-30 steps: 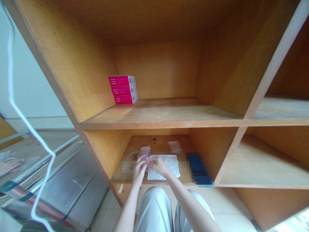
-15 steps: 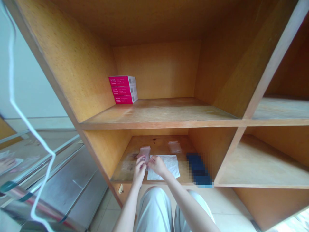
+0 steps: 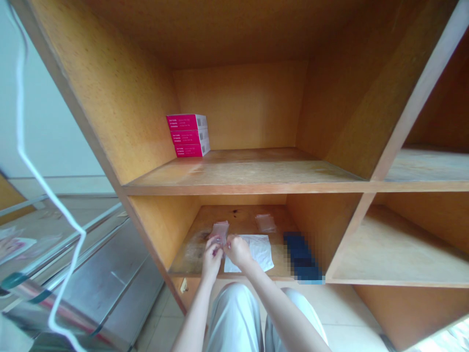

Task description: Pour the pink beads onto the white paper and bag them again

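Note:
Over the lower shelf my left hand and my right hand meet with fingertips close together. The left fingers are bent and pinched at the near end of some clear, pinkish plastic bags. My right hand is closed, its fingertips hidden behind its own back. What either hand pinches is too small to make out. Beneath the right hand and wrist lies a white sheet or flat pouch. Another small pile of clear plastic bags rests farther back on the right.
Three pink boxes are stacked on the upper shelf. A dark, pixelated object lies at the right of the lower shelf. A white cable hangs at the left, before a metal-framed glass case.
My hands stay together in almost the same spot, with the right hand and its fingers turned slightly. The whole view has shifted a little.

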The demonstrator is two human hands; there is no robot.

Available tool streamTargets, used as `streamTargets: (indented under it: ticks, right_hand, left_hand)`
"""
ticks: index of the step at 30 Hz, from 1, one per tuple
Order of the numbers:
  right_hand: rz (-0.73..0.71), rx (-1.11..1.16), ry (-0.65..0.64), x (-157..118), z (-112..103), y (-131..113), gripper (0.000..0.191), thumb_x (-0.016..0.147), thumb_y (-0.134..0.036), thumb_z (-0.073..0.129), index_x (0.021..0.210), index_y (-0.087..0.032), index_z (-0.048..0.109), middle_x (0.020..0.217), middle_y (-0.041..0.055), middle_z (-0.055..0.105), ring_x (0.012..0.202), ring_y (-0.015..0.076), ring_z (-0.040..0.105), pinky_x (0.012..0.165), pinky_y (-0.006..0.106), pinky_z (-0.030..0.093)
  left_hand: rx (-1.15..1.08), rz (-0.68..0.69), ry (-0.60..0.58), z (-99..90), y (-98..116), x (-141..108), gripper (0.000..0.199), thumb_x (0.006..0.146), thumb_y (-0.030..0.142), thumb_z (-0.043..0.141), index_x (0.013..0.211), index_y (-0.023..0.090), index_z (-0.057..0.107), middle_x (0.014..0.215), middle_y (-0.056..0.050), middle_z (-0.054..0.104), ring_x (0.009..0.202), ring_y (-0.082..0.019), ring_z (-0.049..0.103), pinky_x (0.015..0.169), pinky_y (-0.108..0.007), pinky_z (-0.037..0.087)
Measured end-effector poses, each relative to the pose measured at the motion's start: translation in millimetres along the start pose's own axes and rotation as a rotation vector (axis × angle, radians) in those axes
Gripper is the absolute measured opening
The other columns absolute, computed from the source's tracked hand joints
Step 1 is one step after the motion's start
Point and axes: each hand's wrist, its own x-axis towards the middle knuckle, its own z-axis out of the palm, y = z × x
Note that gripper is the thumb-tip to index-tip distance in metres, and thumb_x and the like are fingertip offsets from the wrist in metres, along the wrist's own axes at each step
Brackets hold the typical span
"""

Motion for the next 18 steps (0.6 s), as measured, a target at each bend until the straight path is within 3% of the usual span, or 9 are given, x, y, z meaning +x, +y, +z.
streamTargets:
  ticks: [11,18]
  right_hand:
    - [0.068,-0.064,0.111,1.0,-5.8,5.4,0.014,0.076,-0.017,0.046,0.084,-0.016,0.057,0.083,0.0081,0.062,0.073,0.0178,0.06,0.06,0.023,0.038]
    - [-0.187,-0.016,0.068,-4.0,-11.9,7.1,0.023,0.081,-0.013,0.039,0.09,-0.02,0.058,0.097,0.0054,0.059,0.072,0.0139,0.059,0.058,0.021,0.037]
  left_hand:
    - [-0.106,-0.07,0.067,-1.7,-5.6,1.3,0.014,0.071,0.025,0.049,0.063,0.017,0.058,0.108,-0.009,0.055,0.108,-0.022,0.046,0.092,-0.036,0.035]
    - [-0.155,-0.083,0.046,-2.1,-4.4,0.8,0.014,0.071,0.026,0.052,0.062,0.017,0.059,0.103,-0.008,0.057,0.105,-0.022,0.047,0.09,-0.034,0.036]
